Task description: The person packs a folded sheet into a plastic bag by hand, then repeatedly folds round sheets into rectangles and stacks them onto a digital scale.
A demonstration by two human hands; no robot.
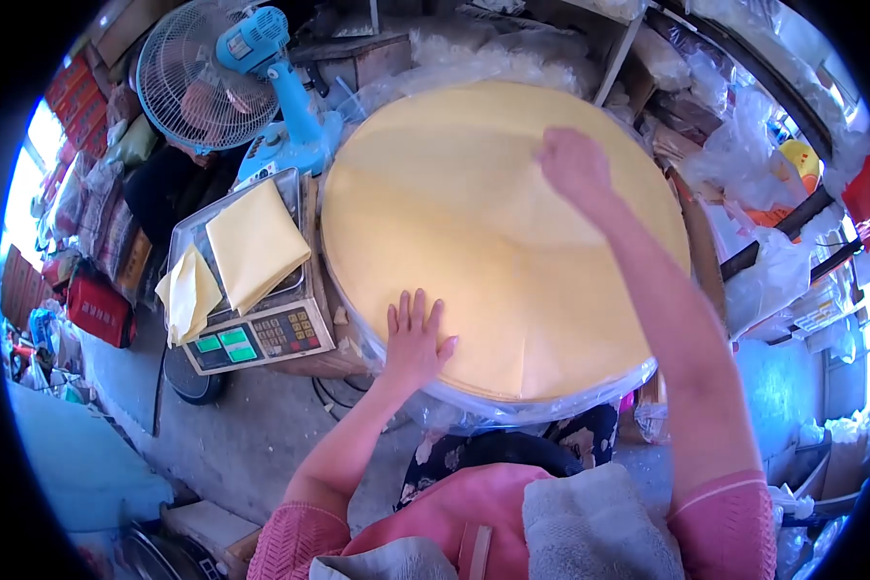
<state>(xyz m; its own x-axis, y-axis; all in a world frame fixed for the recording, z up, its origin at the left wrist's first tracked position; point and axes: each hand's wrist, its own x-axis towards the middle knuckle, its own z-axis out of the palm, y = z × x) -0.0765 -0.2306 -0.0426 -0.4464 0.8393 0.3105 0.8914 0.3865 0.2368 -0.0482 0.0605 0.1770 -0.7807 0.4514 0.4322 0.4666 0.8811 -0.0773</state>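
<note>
A large, round, pale yellow sheet lies flat in front of me, with faint creases across it. Clear plastic wrap shows around its near rim. My left hand rests palm down on the near left part of the sheet, its fingers spread. Toward the far right side, my right hand is closed in a fist over the sheet. Its fingertips are slightly blurred, so what they hold, if anything, is hidden.
Left of the sheet stands a digital scale bearing a folded yellow sheet and a smaller crumpled piece. Behind it is a blue fan. Plastic bags crowd the right side. A red bag lies far left.
</note>
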